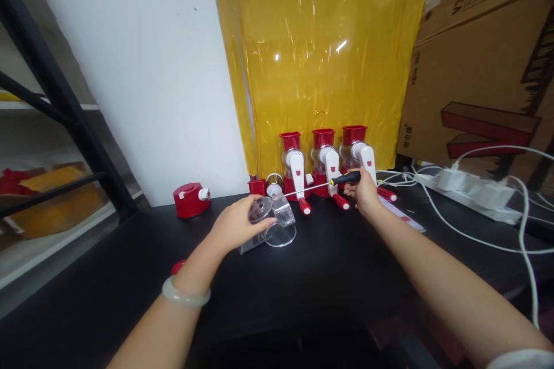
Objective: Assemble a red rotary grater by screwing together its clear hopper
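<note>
My left hand (pixel 238 223) is closed round a clear plastic housing (pixel 283 210), tilted over the black table. A clear round rim of plastic shows just below it. In my right hand (pixel 362 191) is a screwdriver (pixel 346 177) with a black and yellow handle, its long shaft pointing left to the housing's top edge. Whether the tip touches the plastic cannot be made out. Behind the hands stand three red and white crank graters (pixel 298 167), (pixel 329 164), (pixel 361 155). A metal drum (pixel 274 183) and a small red part (pixel 257 186) sit just behind the housing.
A red base (pixel 191 200) with a white knob stands at the left on the black table (pixel 329 277). Another red piece (pixel 177 266) is partly hidden by my left wrist. White cables and a power strip (pixel 476 196) lie at the right, before a large cardboard box (pixel 471 81).
</note>
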### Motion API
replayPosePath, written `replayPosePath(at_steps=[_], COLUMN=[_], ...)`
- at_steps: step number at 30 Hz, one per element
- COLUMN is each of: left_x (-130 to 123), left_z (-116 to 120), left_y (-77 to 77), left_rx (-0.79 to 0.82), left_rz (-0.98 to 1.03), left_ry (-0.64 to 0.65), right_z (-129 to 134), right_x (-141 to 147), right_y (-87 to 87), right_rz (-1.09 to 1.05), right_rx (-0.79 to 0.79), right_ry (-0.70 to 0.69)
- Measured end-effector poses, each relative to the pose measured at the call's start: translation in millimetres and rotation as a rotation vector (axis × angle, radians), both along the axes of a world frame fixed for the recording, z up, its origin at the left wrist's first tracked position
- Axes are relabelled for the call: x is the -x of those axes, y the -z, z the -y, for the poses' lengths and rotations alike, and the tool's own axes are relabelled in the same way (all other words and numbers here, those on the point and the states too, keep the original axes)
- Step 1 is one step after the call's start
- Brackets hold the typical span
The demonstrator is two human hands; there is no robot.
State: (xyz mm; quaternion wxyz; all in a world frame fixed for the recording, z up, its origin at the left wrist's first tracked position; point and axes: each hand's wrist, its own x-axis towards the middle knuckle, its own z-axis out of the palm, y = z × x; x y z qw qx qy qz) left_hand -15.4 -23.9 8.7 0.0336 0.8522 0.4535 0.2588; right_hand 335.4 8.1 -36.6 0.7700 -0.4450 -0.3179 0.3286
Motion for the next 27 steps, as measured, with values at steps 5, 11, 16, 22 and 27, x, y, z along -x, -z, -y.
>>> replayPosePath(at_steps=[5, 11, 16, 22, 27], left_x=[1.0, 2.6, 4.3, 5.4, 4.5], left_z=[-1.7, -3.8, -5.7, -7.3, -5.4], left_y=[-0.3, 0.6, 3.7, 7.9, 6.1], left_rx=[0.044, 0.041, 0.007, -0.067, -0.083], left_rz=[0.035, 0.053, 0.042, 0.013, 0.026], left_ry=[0.025, 0.040, 0.068, 0.064, 0.062], right_z=[1.5, 0.6, -2.6, 0.8, 5.0], right_x=[-0.8, -0.7, -0.3, 3.5, 9.1], right_y=[-1.6, -4.6, 0.8, 3.0, 1.5], right_rz=[-0.044, -0.027, 0.021, 0.089, -0.015], right_rx=[-0.055, -0.036, -0.048, -0.060, -0.041], right_ry=[-0.038, -0.019, 0.047, 0.098, 0.030])
